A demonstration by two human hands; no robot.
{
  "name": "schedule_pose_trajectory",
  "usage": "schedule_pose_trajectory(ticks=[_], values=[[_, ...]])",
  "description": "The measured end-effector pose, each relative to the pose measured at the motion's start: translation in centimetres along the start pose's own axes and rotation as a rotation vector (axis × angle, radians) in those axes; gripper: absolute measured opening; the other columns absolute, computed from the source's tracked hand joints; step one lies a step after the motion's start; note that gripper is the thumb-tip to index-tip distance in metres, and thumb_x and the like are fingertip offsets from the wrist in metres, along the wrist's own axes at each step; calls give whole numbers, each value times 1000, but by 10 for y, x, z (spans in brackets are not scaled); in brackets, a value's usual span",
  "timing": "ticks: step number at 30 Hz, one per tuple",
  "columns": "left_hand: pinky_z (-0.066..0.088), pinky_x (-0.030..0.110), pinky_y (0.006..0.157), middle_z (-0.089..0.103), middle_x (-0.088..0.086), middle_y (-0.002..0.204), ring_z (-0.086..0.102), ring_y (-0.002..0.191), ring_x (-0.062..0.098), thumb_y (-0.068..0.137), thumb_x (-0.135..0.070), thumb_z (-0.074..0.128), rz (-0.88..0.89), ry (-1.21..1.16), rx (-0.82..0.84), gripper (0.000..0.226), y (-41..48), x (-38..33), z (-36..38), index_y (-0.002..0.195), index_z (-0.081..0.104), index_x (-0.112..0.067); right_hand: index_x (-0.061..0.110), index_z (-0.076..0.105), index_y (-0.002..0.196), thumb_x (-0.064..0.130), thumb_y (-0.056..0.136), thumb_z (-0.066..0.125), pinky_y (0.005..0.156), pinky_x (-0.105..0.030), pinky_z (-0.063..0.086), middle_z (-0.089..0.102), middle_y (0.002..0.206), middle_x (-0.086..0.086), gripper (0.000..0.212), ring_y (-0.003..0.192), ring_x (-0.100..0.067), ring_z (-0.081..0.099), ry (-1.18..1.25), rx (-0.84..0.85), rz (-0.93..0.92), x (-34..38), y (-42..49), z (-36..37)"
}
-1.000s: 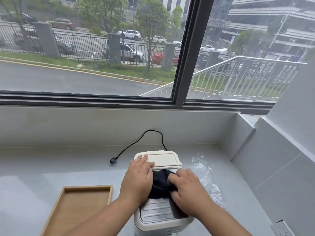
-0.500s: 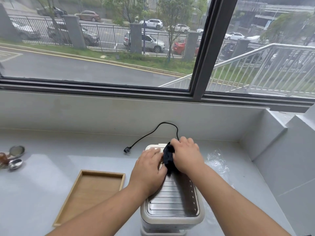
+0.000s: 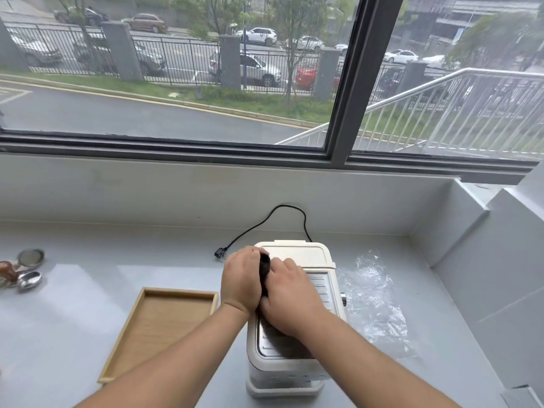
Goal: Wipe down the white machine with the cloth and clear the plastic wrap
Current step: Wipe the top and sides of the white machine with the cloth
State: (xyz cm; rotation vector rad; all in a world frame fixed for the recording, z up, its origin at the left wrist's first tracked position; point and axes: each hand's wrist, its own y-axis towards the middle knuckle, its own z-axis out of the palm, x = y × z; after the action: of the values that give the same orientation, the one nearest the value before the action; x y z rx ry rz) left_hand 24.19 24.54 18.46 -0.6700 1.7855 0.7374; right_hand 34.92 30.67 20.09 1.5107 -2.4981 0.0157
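The white machine [image 3: 297,254] stands on the grey counter in the lower middle, its ribbed metal top partly hidden by my hands. A black cloth [image 3: 264,270] is bunched between both hands on the machine's top. My left hand [image 3: 240,282] grips the cloth from the left. From the right, my right hand [image 3: 290,298] presses on the cloth and covers most of it. Clear plastic wrap [image 3: 374,293] lies crumpled on the counter just right of the machine, touching its side.
A wooden tray [image 3: 164,322] sits left of the machine. The machine's black power cord [image 3: 259,225] loops behind it, plug lying loose. Metal coffee tools [image 3: 28,270] lie at the far left. A grey wall step [image 3: 471,231] bounds the right; the window sill runs behind.
Both hands and the cloth slid from the machine's far end back toward the middle and left of its top. The camera view shifted slightly.
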Motion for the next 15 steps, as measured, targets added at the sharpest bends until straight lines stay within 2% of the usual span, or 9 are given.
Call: schedule_pose_trajectory(ticks=[2,4,6,7,8,11,15], values=[[46,41,102,76,-6,100,64,113,23,85,-36,43,-40,23,103,34,8,3,-5,83,75,-23,15,61,101,31,86,48,87,-43,40,56,105,-7,26,97,-30,45,-4,33,-24,3,-17,3],[44,35,105,74,-3,111,63,121,23,89,-19,54,-34,153,200,26,15,8,-10,100,77,-18,17,61,101,34,83,46,90,-44,41,55,106,-5,29,98,-29,44,-31,74,-49,3,-32,5],[47,26,93,74,-7,118,64,116,12,93,-14,58,-101,271,177,28,22,15,-11,112,75,-25,20,59,102,35,80,43,89,-44,42,53,104,-3,31,97,-28,43,-19,98,-79,5,-47,7],[46,23,84,73,-13,116,64,110,3,93,-21,57,-166,232,132,26,23,15,-11,110,73,-33,21,57,102,36,79,43,88,-44,42,52,104,-2,31,97,-28,43,-1,110,-93,7,-55,9],[43,21,81,71,-17,116,60,108,-1,92,-27,55,-200,217,90,25,23,15,-9,108,71,-37,22,55,101,36,78,43,89,-44,42,51,104,-2,30,98,-28,43,11,118,-103,8,-63,9],[36,29,97,56,-12,128,42,128,16,93,-26,51,-96,402,151,34,18,10,10,123,66,-32,26,49,99,35,79,46,92,-41,40,48,102,1,22,98,-27,42,41,120,-74,3,-87,3],[40,41,107,49,-3,132,36,127,23,97,-27,52,18,552,152,30,9,17,16,124,65,-25,34,53,107,37,82,47,94,-34,35,47,104,4,25,103,-23,42,57,129,-23,-15,-103,-7]])
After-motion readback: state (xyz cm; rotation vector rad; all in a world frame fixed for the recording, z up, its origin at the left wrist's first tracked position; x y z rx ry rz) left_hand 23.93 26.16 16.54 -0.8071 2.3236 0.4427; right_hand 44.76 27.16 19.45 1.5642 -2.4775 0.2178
